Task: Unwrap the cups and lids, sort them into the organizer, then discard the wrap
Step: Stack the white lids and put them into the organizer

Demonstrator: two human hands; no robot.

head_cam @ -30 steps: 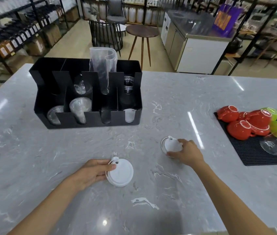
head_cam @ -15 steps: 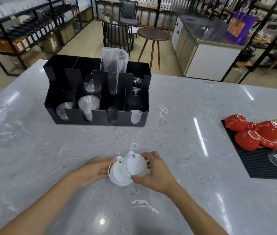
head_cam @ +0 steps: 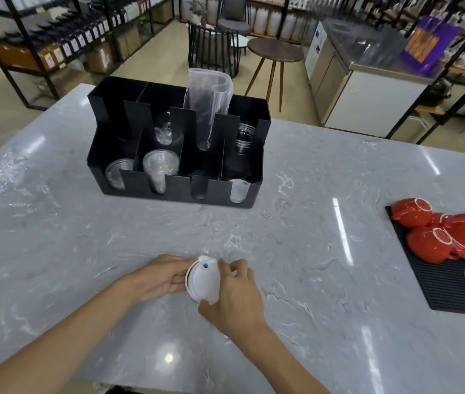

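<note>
A small stack of white lids is tilted up on edge near the front of the marble counter. My left hand grips its left side and my right hand grips its right side and lower rim. The black organizer stands farther back. It holds clear lids, clear cups, dark-rimmed cups and a white lid in the front right slot. A clear plastic wrap sleeve stands upright in a rear middle compartment.
A black mat at the right edge carries upturned red cups, green cups and a glass. Beyond the counter are a round wooden stool, a chair, a steel cabinet and shelving racks.
My right hand brought its lid leftward from the counter onto the lid under my left hand. Both hands then tipped the joined lids up on edge.
</note>
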